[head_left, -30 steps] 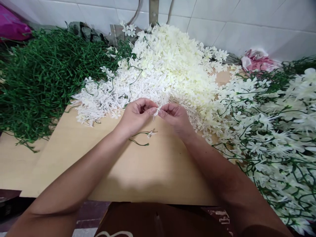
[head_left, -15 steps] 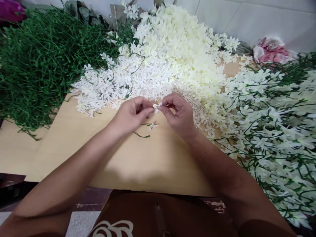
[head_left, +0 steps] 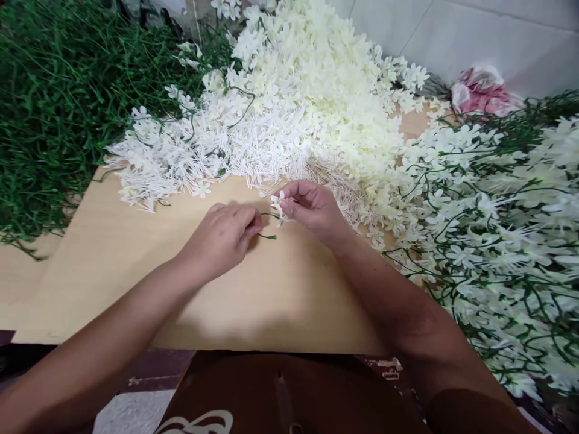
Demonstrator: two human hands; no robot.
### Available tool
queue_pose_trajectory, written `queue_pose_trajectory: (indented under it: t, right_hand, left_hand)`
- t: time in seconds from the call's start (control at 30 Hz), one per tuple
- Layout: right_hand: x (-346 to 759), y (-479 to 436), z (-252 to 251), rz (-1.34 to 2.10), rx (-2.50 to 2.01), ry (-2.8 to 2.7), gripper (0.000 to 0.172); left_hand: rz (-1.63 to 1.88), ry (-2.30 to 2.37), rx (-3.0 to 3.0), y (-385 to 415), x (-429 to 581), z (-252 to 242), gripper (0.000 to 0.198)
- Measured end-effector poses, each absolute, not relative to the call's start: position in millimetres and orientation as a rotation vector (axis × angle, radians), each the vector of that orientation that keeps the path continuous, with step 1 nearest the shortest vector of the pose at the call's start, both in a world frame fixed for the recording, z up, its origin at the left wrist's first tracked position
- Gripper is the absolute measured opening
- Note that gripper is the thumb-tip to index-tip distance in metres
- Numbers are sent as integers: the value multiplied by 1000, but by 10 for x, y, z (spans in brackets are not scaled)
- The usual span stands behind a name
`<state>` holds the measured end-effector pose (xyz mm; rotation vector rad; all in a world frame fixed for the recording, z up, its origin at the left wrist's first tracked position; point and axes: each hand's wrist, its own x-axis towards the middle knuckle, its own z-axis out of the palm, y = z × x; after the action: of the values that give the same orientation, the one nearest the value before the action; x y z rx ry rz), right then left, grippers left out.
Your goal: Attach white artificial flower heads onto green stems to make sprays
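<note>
My right hand [head_left: 312, 211] pinches a small white artificial flower [head_left: 277, 202] between thumb and fingertips, just above the board. To its left, my left hand [head_left: 228, 238] is down at the board with fingers closed at the end of a bare green plastic stem [head_left: 269, 237]; the fingertips hide the stem's other end. Just above that stem, a second green stem [head_left: 270, 215] with a white flower head lies partly under my right hand.
Loose white and cream flowers [head_left: 316, 90] are heaped behind my hands. A pile of green stems [head_left: 67, 108] sits at the left, and stemmed white flowers [head_left: 488, 253] cover the right. A pink-and-white plastic bag [head_left: 484, 90] lies by the wall. The wooden board [head_left: 271, 301] ends near my lap.
My left hand has left the white flower and moved down and left onto the bare stem. My right hand keeps the flower, shifted slightly left. The view has tilted a little.
</note>
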<state>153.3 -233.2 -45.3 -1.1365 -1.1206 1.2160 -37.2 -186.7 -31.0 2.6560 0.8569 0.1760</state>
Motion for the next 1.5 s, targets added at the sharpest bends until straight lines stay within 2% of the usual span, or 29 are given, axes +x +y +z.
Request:
queue_pose_trajectory:
  t: [0.3,0.43,0.57,0.8,1.17,1.5]
  right_hand:
    - [1571,-2292,-550,1215,-1137,-1070,42]
    - [1578,-2315,-534,1227,-1099,-1022,37]
    - [1569,-2355,-486,1382,-1008,-937,29]
    - [1545,-2331,-475,1480,-950,-756,32]
    - [1524,-2310,-576,1408,-1070,-824,36]
    - [1460,-2349,-563,1150,-1235,-972,38]
  left_hand:
    - [212,790,2729,-1914,-354,-386,15]
    - [423,823,2158,-1870,-260,-338,14]
    - [548,886,1552,-1826,-163,-234,18]
    - [608,871,1244,-1783,-113,-277,30]
    - [573,850,1300,-1720,-131,-321,27]
    - [588,888,1322,-1695,-108,-386,33]
